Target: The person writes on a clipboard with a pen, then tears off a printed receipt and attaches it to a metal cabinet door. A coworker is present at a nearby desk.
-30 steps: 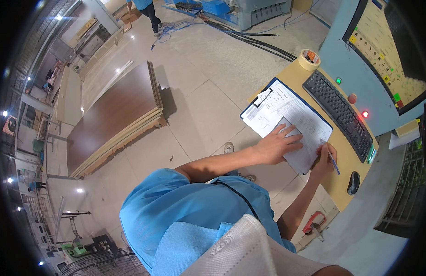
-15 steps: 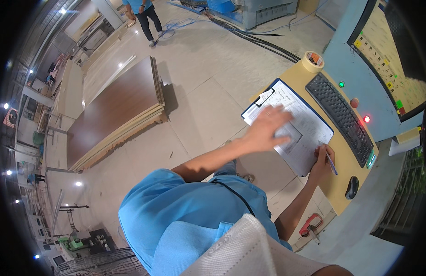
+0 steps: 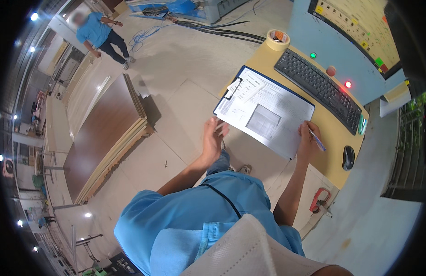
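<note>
Pulled back off the paper since half a second ago, the left hand now hovers open-fingered, edge-on, at the clipboard's seven o'clock corner. At four o'clock, the right hand rests on the sheet, its grip closed around a blue pen. Farther along the bench lies a keyboard.

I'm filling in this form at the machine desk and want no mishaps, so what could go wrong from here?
The left hand is off the clipboard, which overhangs the desk edge, so pressure from the pen in the right hand could tip or slide it. The right hand works close to the keyboard and could nudge keys. The tape roll at the desk corner might get knocked off.
</note>
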`<state>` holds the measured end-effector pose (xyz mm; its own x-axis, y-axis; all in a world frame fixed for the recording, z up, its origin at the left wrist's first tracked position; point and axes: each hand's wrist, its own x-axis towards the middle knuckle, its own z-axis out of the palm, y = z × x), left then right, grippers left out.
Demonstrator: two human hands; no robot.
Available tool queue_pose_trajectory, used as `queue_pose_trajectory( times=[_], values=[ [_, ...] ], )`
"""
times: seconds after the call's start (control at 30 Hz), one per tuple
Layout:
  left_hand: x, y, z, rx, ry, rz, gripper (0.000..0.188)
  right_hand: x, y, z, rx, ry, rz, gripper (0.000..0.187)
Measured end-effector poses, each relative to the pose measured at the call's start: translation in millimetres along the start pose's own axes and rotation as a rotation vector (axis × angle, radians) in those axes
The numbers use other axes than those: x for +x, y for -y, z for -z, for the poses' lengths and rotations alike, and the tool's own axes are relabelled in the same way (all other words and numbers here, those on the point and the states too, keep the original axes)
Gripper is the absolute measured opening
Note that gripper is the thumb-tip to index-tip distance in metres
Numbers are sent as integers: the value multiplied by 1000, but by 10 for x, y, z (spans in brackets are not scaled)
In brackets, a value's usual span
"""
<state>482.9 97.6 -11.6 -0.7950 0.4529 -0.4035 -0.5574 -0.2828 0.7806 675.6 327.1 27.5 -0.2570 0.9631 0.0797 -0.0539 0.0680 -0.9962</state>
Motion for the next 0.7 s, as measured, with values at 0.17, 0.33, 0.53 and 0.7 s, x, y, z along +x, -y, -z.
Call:
queue_pose_trajectory(
  times=[0.17,0.33,0.53,0.7],
  values=[
    [-173,248,-189,93,550,221,54,86,-15,-16,11,23,-21,20],
    [150,414,-500,101,570,415,50,244,-137,-8,-23,17,-60,22],
    [289,457,-936,151,521,341,48,440,-242,80,78,11,-98,21],
    [269,427,-1027,204,490,257,48,533,-284,87,118,29,-94,21]
  ],
)
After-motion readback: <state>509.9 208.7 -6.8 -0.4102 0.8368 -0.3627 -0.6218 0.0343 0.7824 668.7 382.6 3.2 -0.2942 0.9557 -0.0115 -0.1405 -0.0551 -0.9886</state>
